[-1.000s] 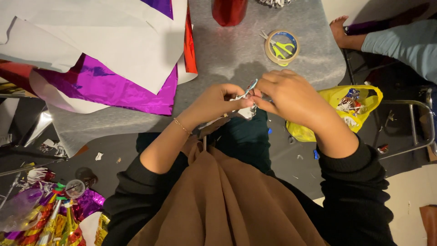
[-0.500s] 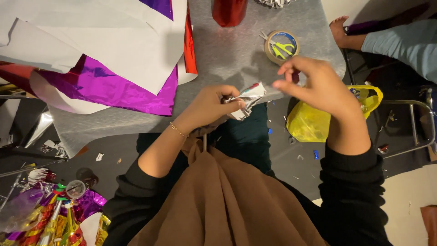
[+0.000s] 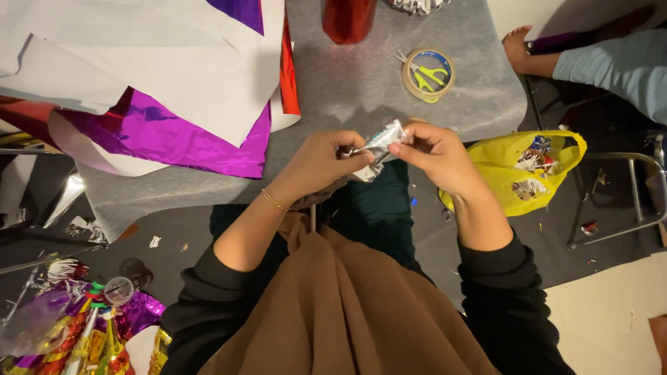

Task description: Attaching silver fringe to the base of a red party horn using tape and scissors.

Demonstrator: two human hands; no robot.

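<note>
Left hand (image 3: 321,161) and right hand (image 3: 434,154) both pinch a small silver foil piece (image 3: 379,149), fingers closed on it. Beyond the foil piece, a tape roll (image 3: 428,75) rests on the grey table (image 3: 361,90); a yellow bag (image 3: 517,170) sits right of it on the floor.

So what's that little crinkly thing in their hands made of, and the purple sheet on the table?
The small packet, pinched by the left hand and right hand, looks like thin silver foil: shiny and creased. The purple sheet seems to be metallic foil paper: glossy, mirror-like glare, white backing showing.
</note>
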